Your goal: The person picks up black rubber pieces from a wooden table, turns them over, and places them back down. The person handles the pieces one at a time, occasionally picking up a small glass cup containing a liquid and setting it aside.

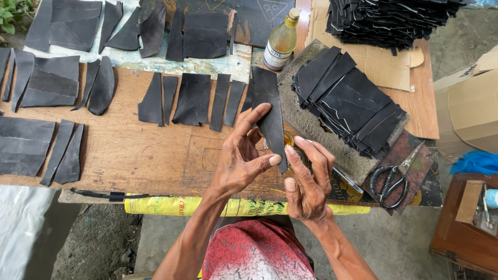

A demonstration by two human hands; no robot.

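Black scissors (392,179) lie right; a glass bottle (280,41) stands beyond.

a worn wooden table (129,155) is set on a bare grey concrete floor (394,243) in even daylight. a cardboard box (467,103) is seen at the right, a small wooden stand (461,228) below it, green plants (13,13) at top left.

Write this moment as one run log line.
left hand: holds black strip | right hand: touches strip's lower edge | scissors: on bench, untouched
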